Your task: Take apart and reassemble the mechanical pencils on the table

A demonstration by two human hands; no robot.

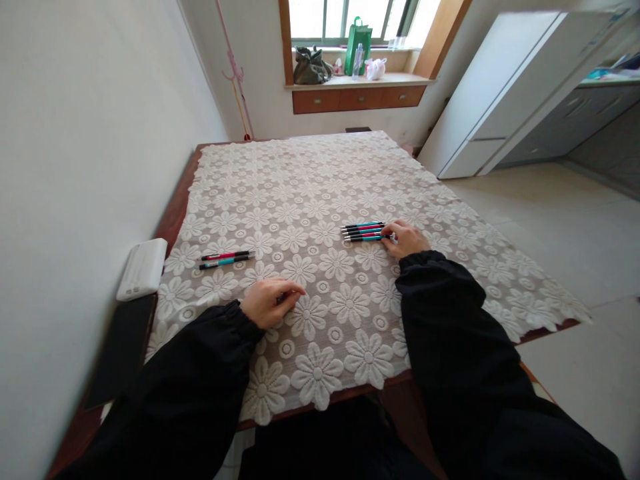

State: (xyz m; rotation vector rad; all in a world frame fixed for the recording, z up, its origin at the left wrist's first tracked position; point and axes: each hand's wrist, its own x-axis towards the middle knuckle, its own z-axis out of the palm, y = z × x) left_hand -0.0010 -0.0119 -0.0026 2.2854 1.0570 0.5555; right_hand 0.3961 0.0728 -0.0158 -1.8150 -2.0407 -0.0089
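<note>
Several slim pens point(362, 232) with teal, pink and black barrels lie side by side in a row on a lace tablecloth point(315, 187). At the right end of this row is my right hand point(407, 240), its thumb and fingers closed on a pen end; the fingers hide that end. My left hand point(271, 301) rests on the cloth nearer to me, fingers curled in and thumb close to the forefinger, with no object visible in it. Beyond it to the left lie a pink-and-black pen point(226, 255) and a teal-and-black pen point(225, 262), nearly parallel.
On the table's left edge, by the wall, are a white box-shaped device point(143, 269) and a dark flat panel point(123, 350). A windowsill point(395, 81) behind carries a green bag point(359, 47), a dark bag point(310, 65) and a bottle. A white fridge point(505, 87) stands at the right.
</note>
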